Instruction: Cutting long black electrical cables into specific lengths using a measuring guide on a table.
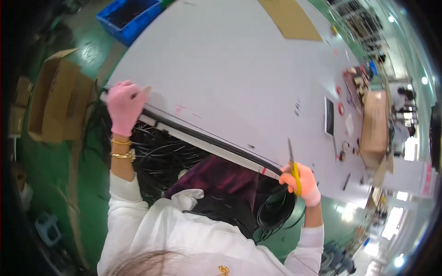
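Note:
A long black tube or cable lies along the near edge of the white table. My left hand, in a pink glove with bare fingertips, is closed on it near the table's left corner. Toward the right end of that edge, my right hand, gloved too, holds a pair of scissors with yellow handles, the blades pointing away from me. Fingers of this hand also touch the black tube. A small red mark shows on the table edge just left of my right hand.
Bundles of black cable hang or lie below the near edge. A blue crate stands past the far left side; an open cardboard box is on the green floor. On the table are a cardboard sheet, a dark-screened tablet and tape rolls.

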